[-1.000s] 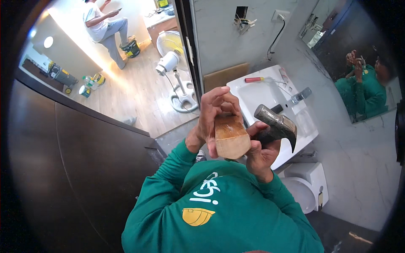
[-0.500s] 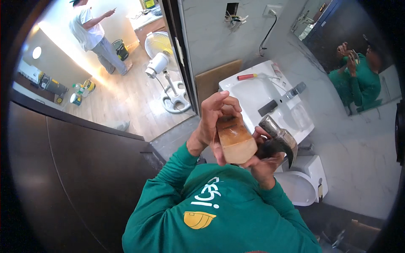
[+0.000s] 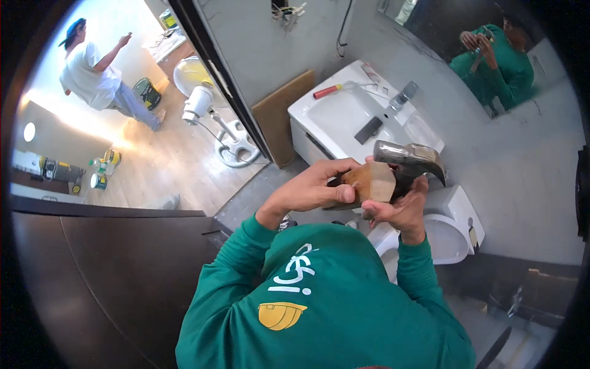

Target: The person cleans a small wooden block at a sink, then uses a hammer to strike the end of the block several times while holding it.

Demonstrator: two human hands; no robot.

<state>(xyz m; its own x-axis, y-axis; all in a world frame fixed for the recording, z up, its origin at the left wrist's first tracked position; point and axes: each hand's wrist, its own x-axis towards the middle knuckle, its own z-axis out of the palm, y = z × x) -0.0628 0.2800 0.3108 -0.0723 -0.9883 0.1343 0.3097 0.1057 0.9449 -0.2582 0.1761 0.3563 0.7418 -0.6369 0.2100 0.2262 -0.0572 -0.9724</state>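
Observation:
My left hand (image 3: pixel 316 187) is closed round a honey-coloured wooden block (image 3: pixel 372 182) with a bevelled pale end, its thumb along the near side. A dark part shows at the block's left, mostly hidden by my fingers, so its exact kind is unclear. My right hand (image 3: pixel 405 212) is closed on a claw hammer (image 3: pixel 413 157), gripping it just under the metal head. The hammer head lies just beyond the block's right end, claw to the right. My right thumb also reaches the block's near edge. Most of the handle is hidden.
A white washbasin (image 3: pixel 335 117) holds a red-handled tool (image 3: pixel 327 91) and a dark rectangular piece (image 3: pixel 369 130). Right of my hands is a toilet (image 3: pixel 452 237). A dark door (image 3: pixel 123 277) stands left. Through the doorway are a fan (image 3: pixel 200 101) and another person (image 3: pixel 95 80).
The wooden block has turned, its pale end now pointing right instead of towards me. Both hands have shifted up and right, and the hammer head has swung more level. The whole view has shifted.

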